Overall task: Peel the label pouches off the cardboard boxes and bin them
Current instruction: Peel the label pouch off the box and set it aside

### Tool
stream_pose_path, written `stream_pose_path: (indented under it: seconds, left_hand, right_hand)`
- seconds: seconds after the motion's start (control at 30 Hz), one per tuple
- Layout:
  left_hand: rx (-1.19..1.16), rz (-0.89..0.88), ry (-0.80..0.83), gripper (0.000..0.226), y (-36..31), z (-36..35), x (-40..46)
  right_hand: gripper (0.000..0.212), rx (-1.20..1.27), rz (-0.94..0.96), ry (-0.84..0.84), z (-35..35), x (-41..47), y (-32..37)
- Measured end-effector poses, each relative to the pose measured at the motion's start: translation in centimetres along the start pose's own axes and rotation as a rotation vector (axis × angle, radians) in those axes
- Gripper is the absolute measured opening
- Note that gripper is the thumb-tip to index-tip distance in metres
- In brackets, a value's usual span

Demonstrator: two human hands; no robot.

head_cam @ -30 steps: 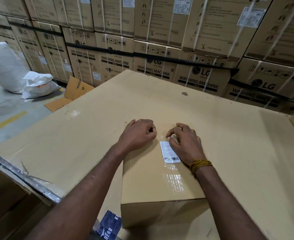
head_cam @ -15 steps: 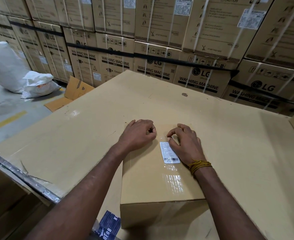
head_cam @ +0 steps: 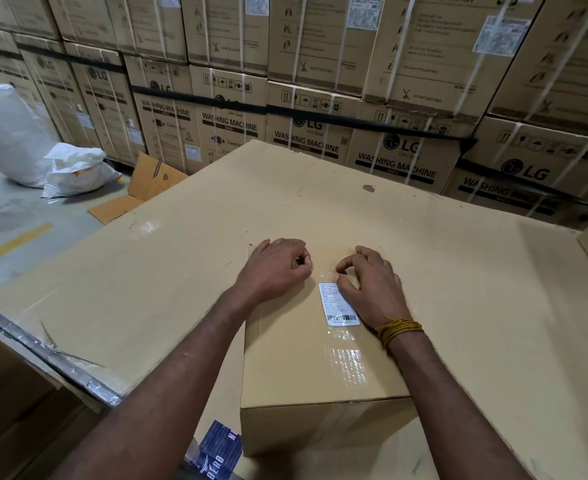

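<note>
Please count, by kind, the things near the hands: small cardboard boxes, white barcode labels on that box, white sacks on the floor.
Small cardboard box: 1
White barcode label: 1
White sacks: 2
Total: 4

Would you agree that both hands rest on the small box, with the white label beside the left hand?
Not quite: in the head view the white label lies beside the right hand, not the left hand. Both hands do rest on the small box.
</note>
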State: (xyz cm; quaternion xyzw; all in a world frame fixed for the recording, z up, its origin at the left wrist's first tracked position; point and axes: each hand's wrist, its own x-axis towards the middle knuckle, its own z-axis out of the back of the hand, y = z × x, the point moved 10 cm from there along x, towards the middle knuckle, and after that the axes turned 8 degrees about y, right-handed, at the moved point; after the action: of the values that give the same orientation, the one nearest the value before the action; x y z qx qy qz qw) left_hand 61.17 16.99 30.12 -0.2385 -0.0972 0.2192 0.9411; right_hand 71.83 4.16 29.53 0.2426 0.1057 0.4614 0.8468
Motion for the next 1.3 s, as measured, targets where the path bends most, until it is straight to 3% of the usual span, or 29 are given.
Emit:
stream_pose_path:
  seconds: [0.13,0.3,0.47,0.63,0.77,0.9,1.07,1.3]
  left_hand:
    - [-0.004,-0.001,0.004,0.013,0.0,0.1,0.1]
    - [-0.006,0.002,0.003,0.013,0.1,0.0,0.1]
    - [-0.011,0.000,-0.005,0.013,0.0,0.1,0.0]
    - [-0.011,0.001,-0.004,0.013,0.0,0.1,0.0]
    - [-0.014,0.001,-0.005,0.013,0.1,0.0,0.0]
    - [-0.014,0.002,-0.002,0.013,0.2,-0.1,0.1]
    - [-0.024,0.003,-0.001,0.014,0.2,-0.1,0.1]
    - [-0.022,0.011,0.002,0.014,0.2,-0.1,0.1]
  right_hand:
    - [0.016,0.004,0.005,-0.007,0.0,0.1,-0.1]
    - [0.026,-0.006,0.003,-0.019,0.0,0.1,-0.4]
    - [0.013,0.054,0.025,-0.070,0.3,0.2,-0.6]
    - [0.019,0.038,0.033,-0.086,0.3,0.2,-0.6]
    - [0.008,0.060,0.020,-0.096,0.4,0.2,-0.8]
    - [0.020,0.031,0.033,-0.080,0.3,0.2,-0.6]
    - [0.012,0.042,0.027,-0.082,0.4,0.0,-0.4]
    - [0.020,0.010,0.046,-0.033,0.3,-0.2,0.4]
